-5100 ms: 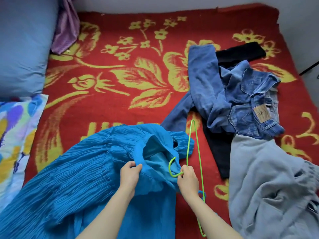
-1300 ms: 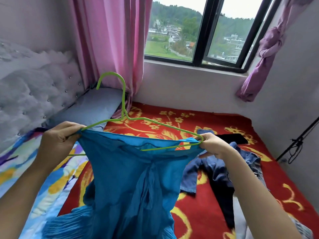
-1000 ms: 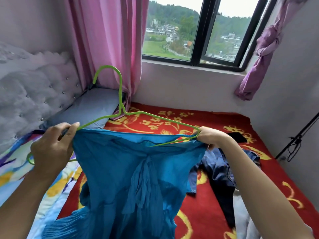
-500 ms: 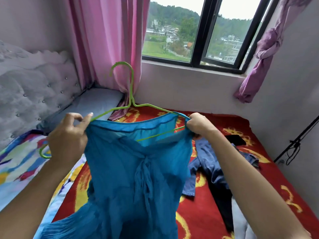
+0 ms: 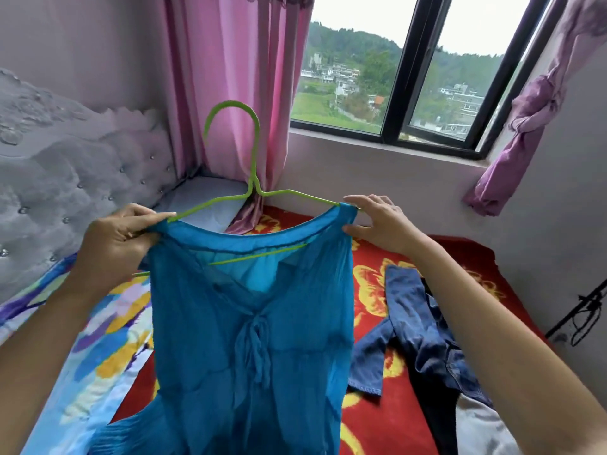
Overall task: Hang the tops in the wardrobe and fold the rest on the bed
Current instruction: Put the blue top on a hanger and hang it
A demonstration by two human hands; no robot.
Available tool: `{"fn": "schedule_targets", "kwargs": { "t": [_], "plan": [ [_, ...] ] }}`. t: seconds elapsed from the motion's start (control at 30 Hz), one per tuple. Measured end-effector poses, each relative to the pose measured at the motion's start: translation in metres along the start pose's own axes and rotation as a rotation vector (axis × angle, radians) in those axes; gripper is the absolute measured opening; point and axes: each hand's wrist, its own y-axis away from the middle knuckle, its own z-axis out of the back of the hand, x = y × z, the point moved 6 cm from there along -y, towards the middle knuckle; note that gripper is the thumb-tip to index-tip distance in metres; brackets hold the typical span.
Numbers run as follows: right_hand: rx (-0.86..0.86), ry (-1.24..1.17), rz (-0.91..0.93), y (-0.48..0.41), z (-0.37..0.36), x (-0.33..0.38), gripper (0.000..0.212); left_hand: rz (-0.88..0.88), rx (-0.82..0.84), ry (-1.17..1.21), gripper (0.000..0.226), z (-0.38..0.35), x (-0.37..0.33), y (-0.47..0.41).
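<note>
A bright blue crinkled top (image 5: pixel 249 330) hangs in front of me on a green wire hanger (image 5: pixel 253 178), whose hook points up. My left hand (image 5: pixel 118 238) pinches the top's left shoulder together with the hanger's left arm. My right hand (image 5: pixel 381 221) holds the top's right shoulder at the hanger's right end, fingers partly spread. The hanger's bottom bar shows through the neckline. On the bed to the right lie blue jeans (image 5: pixel 423 336), a black garment (image 5: pixel 437 412) and a grey garment (image 5: pixel 483 428).
The bed has a red blanket with yellow flowers (image 5: pixel 371 264), a multicoloured pillow (image 5: pixel 98 349) at left and a blue-grey pillow (image 5: pixel 203 201) by the padded headboard (image 5: pixel 65 178). Behind are a pink curtain (image 5: pixel 230 87), a window (image 5: pixel 394 80) and a knotted purple curtain (image 5: pixel 525 126).
The top was lifted off the bed onto the hanger. Over the last second both shoulders were pulled onto the hanger's ends, the hanger rose and the right hand loosened its fingers.
</note>
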Motion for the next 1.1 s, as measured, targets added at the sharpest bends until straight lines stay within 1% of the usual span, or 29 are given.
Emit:
{"fn": "schedule_targets", "kwargs": {
  "t": [0.07,0.1,0.13,0.17,0.2,0.23,0.27,0.3,0.33,0.37,0.4,0.43,0.47,0.5,0.53,0.57,0.63,0.67,0.7,0.73,0.77,0.83,0.9,0.93,0.97,1.03,1.1],
  "plan": [
    [-0.019,-0.171,0.071,-0.011,0.001,0.018,0.020,0.014,0.064,0.038,0.042,0.019,-0.009,-0.001],
    [-0.010,-0.289,0.096,-0.013,0.002,0.030,0.020,0.027,0.105,0.071,0.047,0.033,-0.014,-0.001],
    [-0.018,-0.399,0.109,-0.015,0.004,0.038,0.027,0.053,0.160,0.110,0.054,0.047,-0.019,0.000],
    [-0.038,-0.497,0.119,-0.018,0.005,0.047,0.032,0.086,0.216,0.153,0.051,0.063,-0.025,0.002],
    [-0.057,-0.569,0.128,-0.020,0.006,0.054,0.035,0.122,0.277,0.178,0.035,0.075,-0.030,0.005],
    [-0.065,-0.616,0.145,-0.022,0.008,0.065,0.035,0.157,0.285,0.149,0.018,0.090,-0.033,0.009],
    [-0.052,-0.636,0.178,-0.026,0.007,0.082,0.033,0.174,0.253,0.085,0.013,0.111,-0.033,0.012],
    [-0.045,-0.658,0.196,-0.028,0.007,0.094,0.031,0.195,0.230,-0.010,0.022,0.126,-0.033,0.016],
    [-0.043,-0.683,0.235,-0.033,0.005,0.112,0.028,0.177,0.151,-0.096,0.039,0.150,-0.036,0.025],
    [-0.032,-0.718,0.257,-0.037,0.004,0.128,0.026,0.168,0.089,-0.168,0.045,0.171,-0.043,0.035],
    [-0.038,-0.760,0.285,-0.039,0.005,0.134,0.026,0.165,0.064,-0.178,0.042,0.178,-0.050,0.039],
    [0.004,-0.798,0.344,-0.042,0.001,0.163,0.027,0.174,-0.008,-0.216,0.036,0.204,-0.062,0.060],
    [0.028,-0.806,0.373,-0.041,0.003,0.172,0.028,0.161,-0.046,-0.209,0.033,0.211,-0.069,0.069],
    [0.061,-0.799,0.424,-0.038,0.001,0.191,0.025,0.180,-0.126,-0.222,0.035,0.227,-0.073,0.084],
    [0.115,-0.791,0.484,-0.033,-0.004,0.216,0.016,0.184,-0.205,-0.263,0.039,0.248,-0.081,0.107],
    [0.134,-0.786,0.517,-0.028,-0.002,0.227,0.014,0.182,-0.249,-0.275,0.044,0.256,-0.085,0.114],
    [0.251,-0.754,0.676,-0.009,-0.007,0.273,0.018,0.214,-0.368,-0.355,0.053,0.285,-0.101,0.154],
    [0.297,-0.713,0.750,0.002,-0.010,0.294,0.014,0.235,-0.414,-0.392,0.054,0.298,-0.105,0.174],
    [0.304,-0.639,0.835,0.013,-0.012,0.317,0.009,0.266,-0.461,-0.435,0.051,0.311,-0.114,0.197],
    [0.255,-0.562,0.916,0.023,-0.012,0.337,0.010,0.299,-0.511,-0.469,0.047,0.322,-0.120,0.219],
    [0.176,-0.516,1.027,0.039,-0.011,0.365,0.017,0.328,-0.589,-0.531,0.044,0.338,-0.131,0.248],
    [0.046,-0.523,1.180,0.075,-0.002,0.406,0.031,0.370,-0.687,-0.600,0.041,0.355,-0.149,0.288],
    [0.002,-0.543,1.324,0.121,0.006,0.448,0.043,0.430,-0.768,-0.674,0.033,0.373,-0.168,0.331],
    [-0.002,-0.561,1.379,0.142,0.009,0.466,0.043,0.457,-0.797,-0.692,0.031,0.381,-0.176,0.348],
    [0.036,-0.601,1.429,0.167,0.013,0.488,0.037,0.473,-0.834,-0.749,0.031,0.391,-0.193,0.371],
    [0.181,-0.645,1.462,0.205,0.017,0.522,0.014,0.482,-0.870,-0.823,0.048,0.406,-0.215,0.405],
    [0.392,-0.532,1.496,0.235,0.014,0.549,0.025,0.524,-0.860,-0.874,0.055,0.421,-0.230,0.435]
  ]
}}
